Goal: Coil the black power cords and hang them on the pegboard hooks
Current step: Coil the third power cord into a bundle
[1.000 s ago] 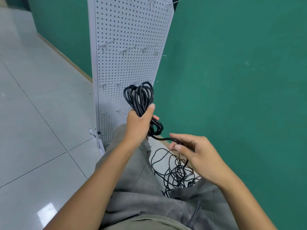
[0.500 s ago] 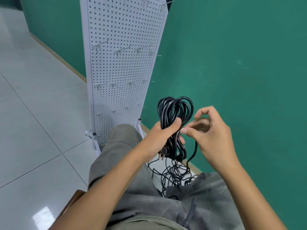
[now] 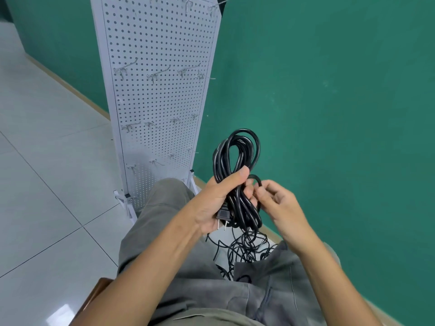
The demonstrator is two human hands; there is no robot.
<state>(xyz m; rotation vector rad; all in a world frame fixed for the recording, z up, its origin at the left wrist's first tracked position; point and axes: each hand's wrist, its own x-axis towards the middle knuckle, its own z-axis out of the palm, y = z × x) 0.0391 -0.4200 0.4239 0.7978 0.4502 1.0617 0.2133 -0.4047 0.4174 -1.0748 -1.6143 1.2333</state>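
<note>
- Left hand (image 3: pixel 217 201), centre of the frame: wrapped round the middle of a coiled black power cord (image 3: pixel 236 156), thumb laid across the front of the strands, fingers curled behind.
- Coil held upright, loops rising above the thumb against the green wall (image 3: pixel 329 90) and hanging below the palm.
- Two-pin plug (image 3: pixel 223 216) poking out under the left palm, pins pointing down.
- Right hand (image 3: pixel 280 205), just right of the coil: fingertips (image 3: pixel 259 190) pinching a short bend of the same cord beside the left fingers, other fingers curled.
- Loose tangle of black cords (image 3: pixel 247 245) on the floor below the hands, between the knees in grey trousers (image 3: pixel 164 220).
- White pegboard (image 3: pixel 160 95) standing in the upper middle of the frame, on small white feet, left of the coil and apart from it.
- Metal hooks (image 3: pixel 155 75) in rows across the board, all bare.
- Pale tiled floor (image 3: pixel 47 161) filling the left side; a brown edge of a seat (image 3: pixel 96 288) at lower left, beneath the left forearm.
</note>
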